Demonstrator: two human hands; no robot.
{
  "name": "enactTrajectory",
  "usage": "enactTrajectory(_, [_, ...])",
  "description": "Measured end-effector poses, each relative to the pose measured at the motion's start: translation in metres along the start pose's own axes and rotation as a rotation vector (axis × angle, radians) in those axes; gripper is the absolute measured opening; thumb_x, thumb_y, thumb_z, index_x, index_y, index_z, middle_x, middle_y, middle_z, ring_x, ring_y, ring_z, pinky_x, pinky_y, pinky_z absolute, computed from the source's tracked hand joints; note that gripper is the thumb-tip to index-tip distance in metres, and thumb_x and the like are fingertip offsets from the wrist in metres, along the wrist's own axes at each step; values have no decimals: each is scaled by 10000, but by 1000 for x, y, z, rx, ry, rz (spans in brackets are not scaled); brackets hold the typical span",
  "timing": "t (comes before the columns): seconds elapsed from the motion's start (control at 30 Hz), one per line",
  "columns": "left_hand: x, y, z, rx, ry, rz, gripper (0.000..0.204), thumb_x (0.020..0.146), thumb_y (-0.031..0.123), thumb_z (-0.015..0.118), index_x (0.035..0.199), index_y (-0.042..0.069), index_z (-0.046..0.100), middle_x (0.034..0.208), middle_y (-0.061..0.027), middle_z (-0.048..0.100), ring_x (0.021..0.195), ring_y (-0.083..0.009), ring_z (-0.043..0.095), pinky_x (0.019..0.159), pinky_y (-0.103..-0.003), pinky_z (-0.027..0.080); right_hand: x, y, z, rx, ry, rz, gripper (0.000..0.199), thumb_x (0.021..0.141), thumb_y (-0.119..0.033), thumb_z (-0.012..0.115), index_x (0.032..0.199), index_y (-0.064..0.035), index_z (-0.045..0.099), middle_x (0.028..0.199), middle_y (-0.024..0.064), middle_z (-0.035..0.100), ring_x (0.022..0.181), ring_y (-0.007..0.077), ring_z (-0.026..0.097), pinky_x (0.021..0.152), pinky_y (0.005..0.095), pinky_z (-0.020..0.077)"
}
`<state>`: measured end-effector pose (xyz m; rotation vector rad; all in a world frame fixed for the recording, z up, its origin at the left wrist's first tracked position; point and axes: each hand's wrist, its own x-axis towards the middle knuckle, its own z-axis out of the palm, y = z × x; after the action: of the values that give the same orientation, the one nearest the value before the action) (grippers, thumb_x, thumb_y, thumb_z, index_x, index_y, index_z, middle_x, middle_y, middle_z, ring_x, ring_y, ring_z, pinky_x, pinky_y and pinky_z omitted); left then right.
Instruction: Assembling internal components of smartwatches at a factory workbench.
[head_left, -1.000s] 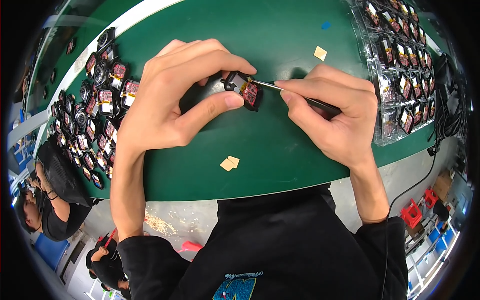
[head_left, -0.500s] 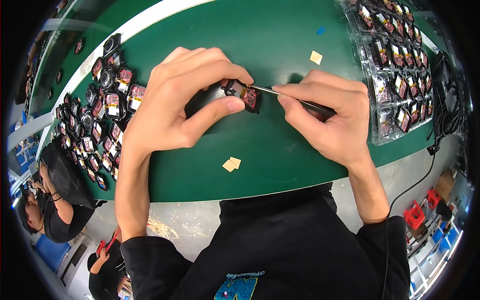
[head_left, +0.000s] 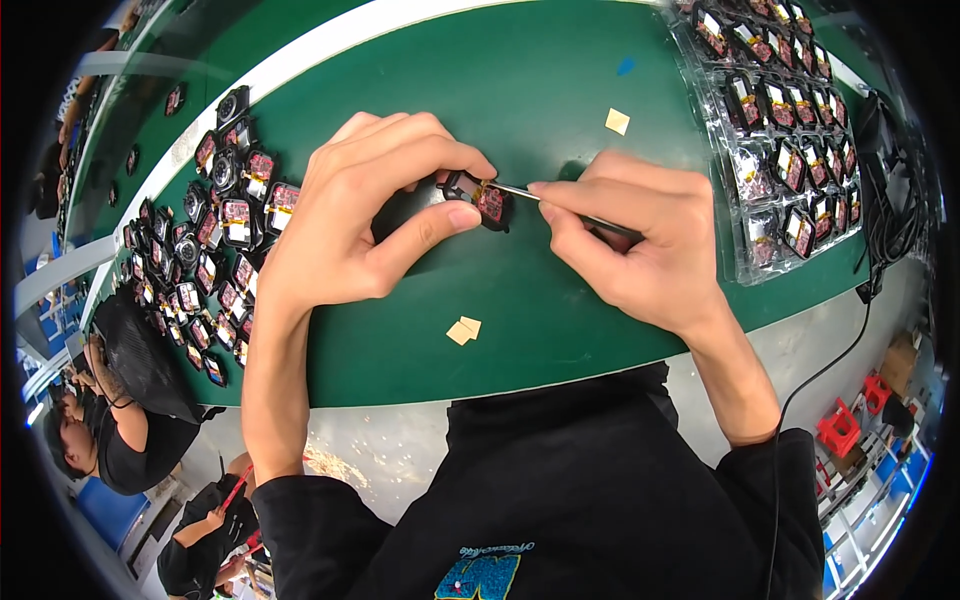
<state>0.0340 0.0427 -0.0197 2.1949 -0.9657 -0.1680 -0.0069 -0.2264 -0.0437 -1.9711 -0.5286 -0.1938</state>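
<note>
Between the thumb and index finger of my left hand (head_left: 375, 215) sits a small black device casing (head_left: 462, 186) with a red circuit board and yellow tape showing. My fingers partly cover its left side. My right hand (head_left: 640, 235) is closed around slim metal tweezers (head_left: 515, 190) in a pen-like grip. The tweezers' tip meets the casing near the yellow tape, beside my left index fingertip. Whether anything is pinched in the tip is too small to tell. Two pale yellow square pieces (head_left: 463, 330) lie overlapping on the green table (head_left: 560, 330) nearer to me.
A heap of similar black casings (head_left: 237, 222) covers the table's left side. Clear plastic trays (head_left: 755, 220) with rows of casings stand at right, beside a black cable bundle (head_left: 890, 225). Another pale square (head_left: 617, 121) and a blue scrap (head_left: 626, 66) lie farther back. Co-workers sit at lower left.
The whole view has shifted and turned slightly. Both hands keep their grips, and the tweezers' tip stays at the casing. A co-worker at lower left has changed position a little.
</note>
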Motion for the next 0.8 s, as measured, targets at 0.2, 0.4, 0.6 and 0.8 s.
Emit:
enactTrajectory(0.2, [-1,0,0,-8,-1,-2,320,863,177,812,1151,39,784,976,-75,720,811,-238,577,828,-367,423,-2,2,2,-8,3,-32,158,808,51,800,954,-1,835,702,55,656,504,151,553,455,318,398])
enactTrajectory(0.4, [0,1,-1,-4,-2,2,328,860,174,819,1156,38,782,987,-79,725,819,-241,579,823,-369,419,-3,5,2,9,0,-80,158,818,41,804,968,3,833,708,64,658,533,200,583,488,350,431])
enactTrajectory(0.6, [7,10,-3,18,18,-16,407,781,202,923,1145,92,776,874,-51,667,761,-254,597,817,-384,435,-9,-6,-13,20,40,9,167,850,24,834,1015,4,855,698,50,670,523,103,555,486,292,391])
enactTrajectory(0.8, [9,18,4,100,31,-65,531,709,158,940,1200,45,772,875,-58,646,778,-239,545,815,-385,421,-54,-21,-26,99,178,175,194,875,20,834,1066,1,858,700,21,663,512,68,527,479,268,386])
